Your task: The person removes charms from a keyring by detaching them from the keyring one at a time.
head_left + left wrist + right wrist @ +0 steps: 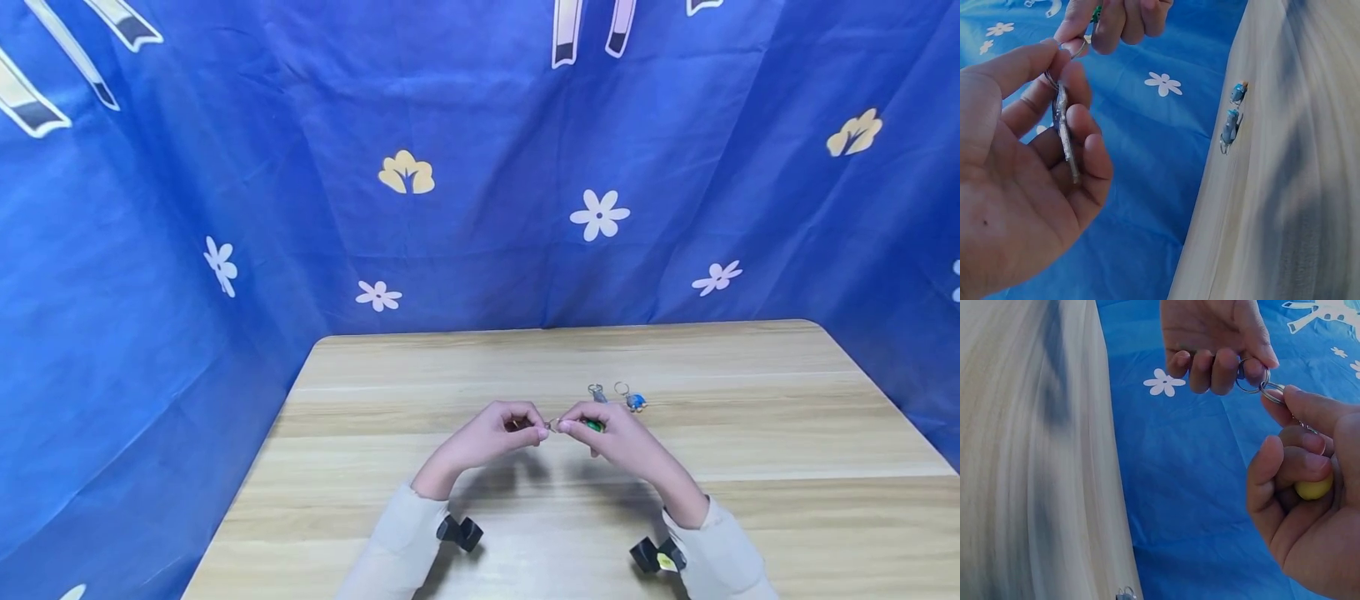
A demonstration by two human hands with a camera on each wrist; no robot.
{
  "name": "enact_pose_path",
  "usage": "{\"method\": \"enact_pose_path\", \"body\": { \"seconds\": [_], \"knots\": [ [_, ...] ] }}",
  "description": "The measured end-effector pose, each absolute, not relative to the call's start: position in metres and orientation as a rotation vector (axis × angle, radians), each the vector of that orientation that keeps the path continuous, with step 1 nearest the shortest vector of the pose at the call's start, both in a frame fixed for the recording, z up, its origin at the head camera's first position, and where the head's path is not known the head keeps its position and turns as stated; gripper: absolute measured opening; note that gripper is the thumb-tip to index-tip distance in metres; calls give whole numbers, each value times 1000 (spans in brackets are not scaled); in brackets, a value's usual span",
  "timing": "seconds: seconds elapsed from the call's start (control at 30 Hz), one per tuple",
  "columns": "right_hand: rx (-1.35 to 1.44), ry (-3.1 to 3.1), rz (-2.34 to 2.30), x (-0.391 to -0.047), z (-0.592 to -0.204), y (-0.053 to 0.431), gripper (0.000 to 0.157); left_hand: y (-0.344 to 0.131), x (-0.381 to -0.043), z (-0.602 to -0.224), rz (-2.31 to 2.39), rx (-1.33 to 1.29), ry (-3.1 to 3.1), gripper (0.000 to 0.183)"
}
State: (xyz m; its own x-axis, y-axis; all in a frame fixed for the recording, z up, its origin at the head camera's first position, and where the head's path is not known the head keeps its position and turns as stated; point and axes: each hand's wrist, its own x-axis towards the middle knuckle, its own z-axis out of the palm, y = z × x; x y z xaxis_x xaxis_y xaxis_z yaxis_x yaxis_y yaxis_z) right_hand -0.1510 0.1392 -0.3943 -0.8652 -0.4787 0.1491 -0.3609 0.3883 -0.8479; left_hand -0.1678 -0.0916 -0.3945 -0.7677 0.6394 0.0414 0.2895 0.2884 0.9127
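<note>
My left hand (495, 435) pinches a metal key ring (1245, 385) between thumb and index finger. Several keys (1065, 134) hang from it against the curled fingers. Facing it, my right hand (621, 437) pinches another metal ring (1274, 398), which has a short chain (1302, 426). A yellow rounded charm (1314, 488) sits within that hand's curled fingers, and a green part (594, 426) shows beside them in the head view. The two rings meet and overlap between the fingertips, above the table; whether they are linked I cannot tell.
Beyond my right hand, a blue figure keychain (636, 402) and a grey-blue figure keychain (598, 395) lie on the wooden table (390, 367). A blue patterned cloth (480, 250) hangs behind and at the sides. Black cameras (461, 533) are strapped at both wrists.
</note>
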Motion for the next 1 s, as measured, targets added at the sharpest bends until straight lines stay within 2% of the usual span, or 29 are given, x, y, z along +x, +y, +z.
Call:
{"method": "enact_pose_path", "body": {
  "seconds": [0.3, 0.5, 0.67, 0.9, 1.0],
  "knots": [
    [-822, 2424, -1365, -150, -394, 140, 20, -95, -166, -396, 1551, 932, 2154, 9],
    [-832, 2427, -1370, -149, -393, 139, 24, -95, -163, -393, 1512, 988, 2126, 19],
    [-871, 2442, -1381, -148, -391, 139, 23, -94, -163, -392, 1484, 922, 2175, 30],
    [-876, 2492, -1371, -148, -390, 139, 20, -92, -166, -394, 1453, 887, 2214, 14],
    [-877, 2495, -1380, -148, -392, 139, 18, -92, -166, -394, 1419, 882, 2228, 14]
  ]
}}
